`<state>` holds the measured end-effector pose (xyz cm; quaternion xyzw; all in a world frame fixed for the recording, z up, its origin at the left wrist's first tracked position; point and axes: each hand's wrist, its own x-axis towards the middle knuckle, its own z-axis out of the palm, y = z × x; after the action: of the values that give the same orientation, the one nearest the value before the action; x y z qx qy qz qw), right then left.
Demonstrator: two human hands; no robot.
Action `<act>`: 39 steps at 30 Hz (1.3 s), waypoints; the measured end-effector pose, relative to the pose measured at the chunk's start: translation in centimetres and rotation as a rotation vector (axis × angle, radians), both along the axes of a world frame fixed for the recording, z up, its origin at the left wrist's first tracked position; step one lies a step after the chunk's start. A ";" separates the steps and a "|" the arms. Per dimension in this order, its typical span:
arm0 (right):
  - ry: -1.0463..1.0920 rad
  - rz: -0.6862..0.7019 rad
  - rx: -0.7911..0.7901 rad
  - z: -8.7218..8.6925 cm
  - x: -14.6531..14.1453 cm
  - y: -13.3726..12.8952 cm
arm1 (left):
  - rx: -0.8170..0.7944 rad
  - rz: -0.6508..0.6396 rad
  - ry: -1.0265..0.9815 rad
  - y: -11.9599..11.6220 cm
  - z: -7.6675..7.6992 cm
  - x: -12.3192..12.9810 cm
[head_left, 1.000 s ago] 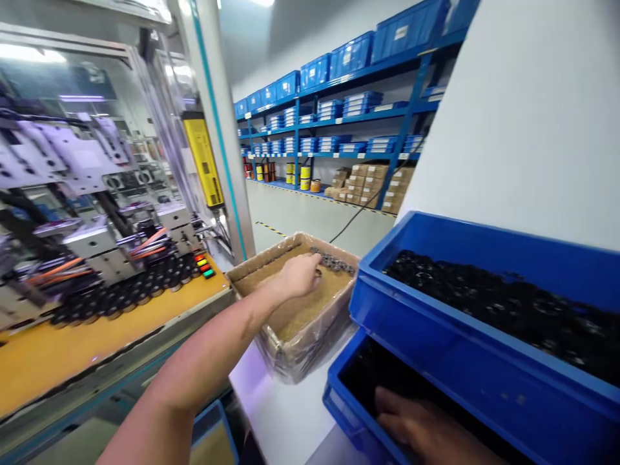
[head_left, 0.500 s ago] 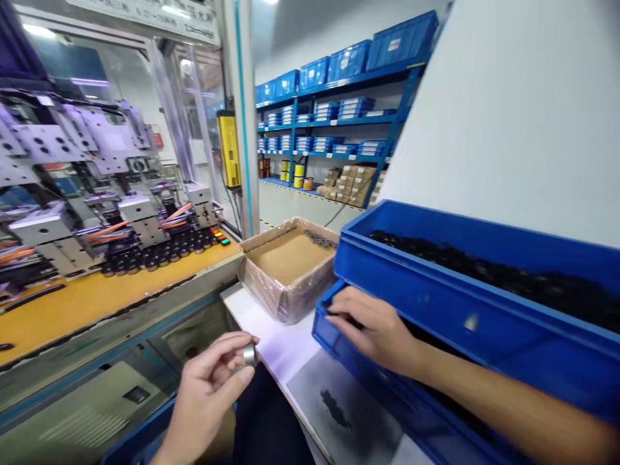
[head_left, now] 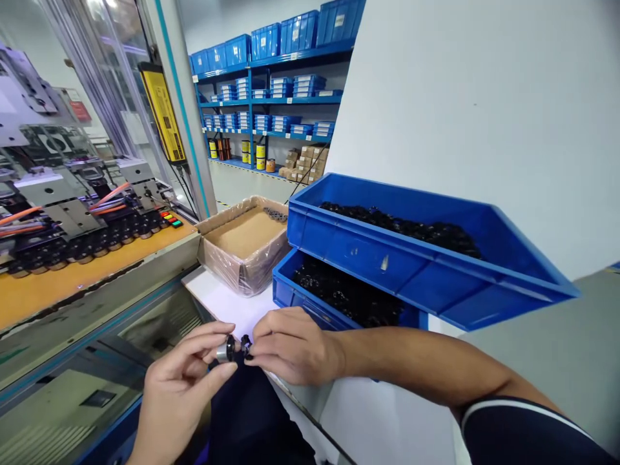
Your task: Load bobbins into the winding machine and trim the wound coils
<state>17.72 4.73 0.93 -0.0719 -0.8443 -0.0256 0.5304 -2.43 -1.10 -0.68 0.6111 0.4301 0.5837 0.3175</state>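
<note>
My left hand (head_left: 186, 378) pinches a short metal cylinder (head_left: 222, 353) with a black part on its right end. Close beside it, my right hand (head_left: 290, 345) grips a small black plastic part (head_left: 247, 347) between thumb and fingers. The two pieces face each other with a narrow gap, both held over my lap. Behind my right hand, the lower blue bin (head_left: 285, 292) holds many small black parts (head_left: 334, 290). A second blue bin (head_left: 349, 242) rests above it at an angle, also with black parts inside.
A plastic-lined cardboard box (head_left: 227, 258) with metal rings in its far corner stands on the white table (head_left: 203, 284). Left is a machine with a yellow bench (head_left: 29, 300) bearing rows of dark round parts (head_left: 101, 242). Blue shelves (head_left: 271, 103) stand behind.
My right hand has left the lower bin with a black part and come leftward to my left hand. The view has turned to the right.
</note>
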 end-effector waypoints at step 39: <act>-0.036 -0.036 0.022 1.1 0.9 0.9 | -0.159 -0.171 -0.171 1.5 2.0 1.9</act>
<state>18.62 5.67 1.98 -0.0808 -0.8518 -0.0456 0.5156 -0.55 0.38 1.35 0.5667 0.3927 0.5684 0.4489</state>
